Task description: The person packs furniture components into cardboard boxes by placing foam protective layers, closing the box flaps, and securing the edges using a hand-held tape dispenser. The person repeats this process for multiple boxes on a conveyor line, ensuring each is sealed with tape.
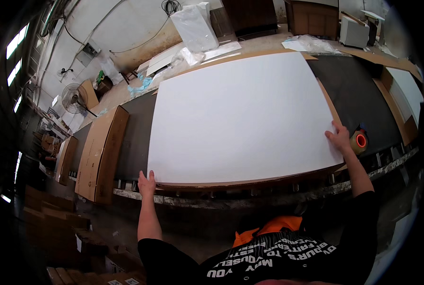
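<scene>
A large flat white sheet (240, 118) lies across the belt in front of me, with brown cardboard showing along its near, far and right edges. What it is made of cannot be told. My left hand (147, 184) is at the sheet's near left corner, fingers and thumb apart. At the right edge, toward the near corner, rests my right hand (340, 138), its fingers spread against the edge and its thumb over the white surface. Neither hand is closed round anything. Just right of the right hand is a tape dispenser (359, 141) with an orange-red ring.
The dark conveyor belt (135, 137) carries a closed brown carton (97, 159) on the left and an open carton with a white panel (405, 92) on the right. Beyond are plastic-wrapped white blocks (195, 28) and a standing fan (75, 99). Stacked cardboard (50, 216) fills the lower left.
</scene>
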A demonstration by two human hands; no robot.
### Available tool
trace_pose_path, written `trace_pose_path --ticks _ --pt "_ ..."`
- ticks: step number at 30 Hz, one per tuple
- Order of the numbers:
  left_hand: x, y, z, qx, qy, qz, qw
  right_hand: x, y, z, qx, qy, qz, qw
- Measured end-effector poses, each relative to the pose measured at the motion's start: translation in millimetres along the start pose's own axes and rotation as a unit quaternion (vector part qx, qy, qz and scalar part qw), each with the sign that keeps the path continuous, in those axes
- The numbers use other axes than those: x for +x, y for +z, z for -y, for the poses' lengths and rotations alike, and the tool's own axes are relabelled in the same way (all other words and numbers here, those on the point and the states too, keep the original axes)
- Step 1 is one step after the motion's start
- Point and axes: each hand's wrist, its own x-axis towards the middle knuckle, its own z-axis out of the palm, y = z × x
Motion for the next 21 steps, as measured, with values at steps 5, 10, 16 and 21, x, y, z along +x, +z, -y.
trace_pose_path --ticks 5,10,16,21 --pt "10.0 6.2 6.0 0.058 0.034 0.102 0.992 1.2 41.3 -1.7 -0.137 0.014 0.03 0.99" --pt "7.1 -6.3 20.0 -0.018 0.057 0.13 0.99 -12.3 29.1 5.5 -0.227 0.016 -0.004 0.974" --pt "16.0 -13.7 2.5 0.073 0.051 0.204 0.975 -7.2 44.8 -1.3 -0.273 -0.035 -0.02 0.961" --pt "1.3 -12.9 5.1 0.138 0.07 0.226 0.962 -28.7 38.2 21.9 -0.313 -0.012 -0.014 0.95"
